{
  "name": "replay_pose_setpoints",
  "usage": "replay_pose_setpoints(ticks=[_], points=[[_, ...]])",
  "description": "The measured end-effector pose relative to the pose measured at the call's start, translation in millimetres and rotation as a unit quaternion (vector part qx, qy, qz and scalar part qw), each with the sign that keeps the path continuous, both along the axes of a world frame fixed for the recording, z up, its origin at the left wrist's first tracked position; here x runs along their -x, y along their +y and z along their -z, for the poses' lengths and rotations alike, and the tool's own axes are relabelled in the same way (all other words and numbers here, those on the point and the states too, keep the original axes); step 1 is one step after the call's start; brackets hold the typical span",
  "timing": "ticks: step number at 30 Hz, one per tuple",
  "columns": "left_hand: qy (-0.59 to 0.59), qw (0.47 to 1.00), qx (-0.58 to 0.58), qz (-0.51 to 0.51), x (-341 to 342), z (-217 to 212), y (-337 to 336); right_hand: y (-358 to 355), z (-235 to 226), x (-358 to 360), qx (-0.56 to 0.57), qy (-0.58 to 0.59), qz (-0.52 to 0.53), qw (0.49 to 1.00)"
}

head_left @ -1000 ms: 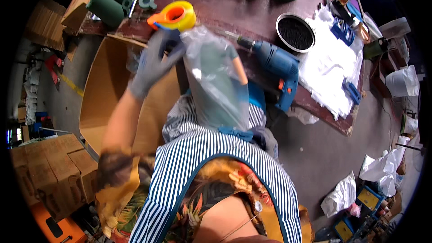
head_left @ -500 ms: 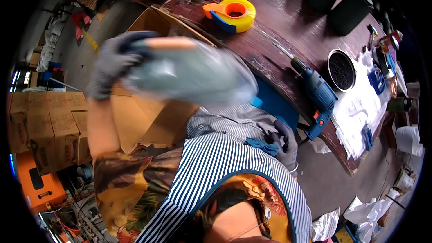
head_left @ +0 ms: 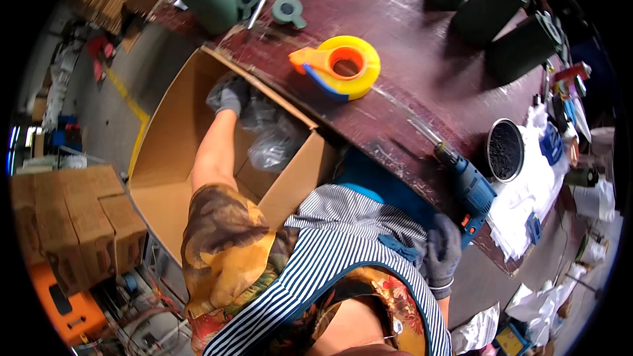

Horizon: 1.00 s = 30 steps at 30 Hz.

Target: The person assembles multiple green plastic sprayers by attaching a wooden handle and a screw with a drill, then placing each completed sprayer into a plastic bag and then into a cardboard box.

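My left hand, in a grey glove, is down inside an open cardboard box, close to its far wall. Crumpled clear plastic surrounds it and hides the fingers, so their grip does not show. Beside it in the box lies a clear plastic bag; I cannot make out what is inside. My right hand, gloved in grey and dark blue, hangs open at my side by the striped apron. It holds nothing and is nearest to a blue power drill lying at the table edge.
On the dark red table lie a yellow-and-orange tape dispenser and green ring-shaped parts. Dark green cylinders stand at the back. A bowl of black bits sits at right. Stacked cartons stand at left.
My left hand has carried a plastic-bagged grey-green object from above the box down into it. My right hand has dropped slightly away from the apron, and its fingers have straightened.
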<state>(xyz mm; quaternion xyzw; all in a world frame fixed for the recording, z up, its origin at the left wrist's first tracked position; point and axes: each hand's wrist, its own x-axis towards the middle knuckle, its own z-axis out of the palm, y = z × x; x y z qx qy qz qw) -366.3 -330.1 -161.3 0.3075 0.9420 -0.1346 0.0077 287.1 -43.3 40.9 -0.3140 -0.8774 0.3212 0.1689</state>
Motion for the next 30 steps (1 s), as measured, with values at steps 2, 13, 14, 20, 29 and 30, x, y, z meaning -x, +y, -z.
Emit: replay_pose_setpoints(ticks=[2,13,14,20,29,30], points=[[0.022,0.988,-0.130,0.079,31,-19,-41,16,11,-18,-0.126,0.017,0.137,0.982],[-0.020,0.794,-0.395,0.461,-152,-340,404,48,45,-50,-0.131,-0.127,0.261,0.948],[0.029,0.769,-0.427,0.475,-172,-340,466,46,41,-51,-0.116,-0.123,0.270,0.948],[-0.075,0.916,-0.348,0.183,-256,-346,655,27,23,-78,-0.067,-0.149,0.316,0.934],[-0.457,0.614,-0.584,0.272,-265,-332,373,22,36,-116,-0.008,-0.097,0.360,0.928],[-0.506,0.605,-0.586,0.189,-281,-333,319,20,36,-117,-0.016,-0.096,0.364,0.926]])
